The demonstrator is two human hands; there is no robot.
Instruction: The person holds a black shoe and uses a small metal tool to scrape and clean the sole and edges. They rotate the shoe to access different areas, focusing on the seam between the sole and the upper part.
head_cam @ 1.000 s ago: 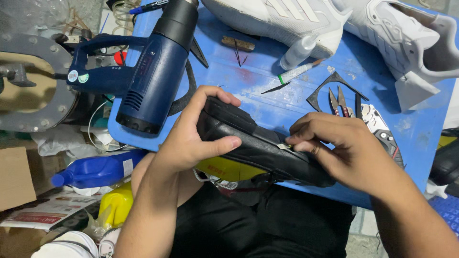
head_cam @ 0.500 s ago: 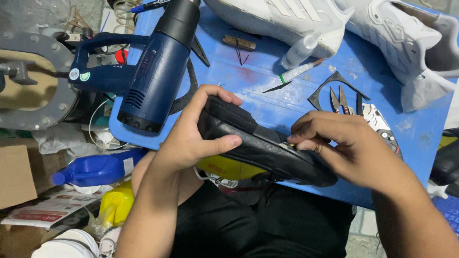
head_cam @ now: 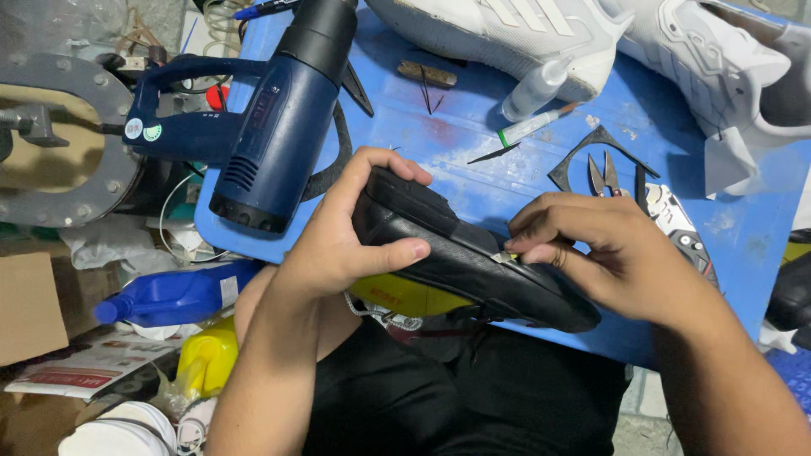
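Resting sole-up over the lap at the blue surface (head_cam: 473,169) edge, a black shoe (head_cam: 473,262) is gripped at the heel by the left hand (head_cam: 338,245), fingers wrapped around it. A small pale strip (head_cam: 504,256) is pinched against the sole by the right hand (head_cam: 608,253). Judged light, rubbery, flexible; best held at heel. Nearby: heat gun (head_cam: 279,127), snips (head_cam: 604,173), white sneakers (head_cam: 524,34).
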